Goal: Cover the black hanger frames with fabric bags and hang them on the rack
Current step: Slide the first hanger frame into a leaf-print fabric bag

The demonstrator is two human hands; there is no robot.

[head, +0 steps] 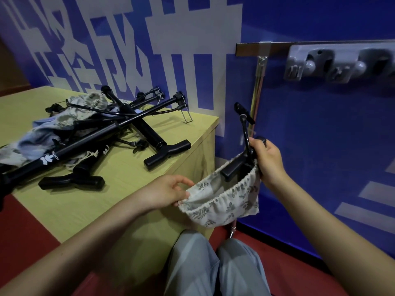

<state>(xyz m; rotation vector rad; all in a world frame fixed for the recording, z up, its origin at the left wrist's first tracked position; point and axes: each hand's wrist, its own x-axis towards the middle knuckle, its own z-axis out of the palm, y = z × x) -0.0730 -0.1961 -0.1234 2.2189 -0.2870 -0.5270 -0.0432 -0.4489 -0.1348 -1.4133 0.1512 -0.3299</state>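
Staged indoor work or display room, not a home. Blue wall panels (320, 124) carry oversized white lettering (119, 45) across upper left. Grey multi-clip rack (342, 60) on a rail, upper right. Pale wooden worktop (136, 189) at left, dark red floor (27, 236) below.

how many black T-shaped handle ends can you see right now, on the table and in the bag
3. One black T-shaped handle lies near the yellow-green wooden table's front edge, one at the pile's near side, one sits in the leaf-print fabric bag. The pile may hide more.
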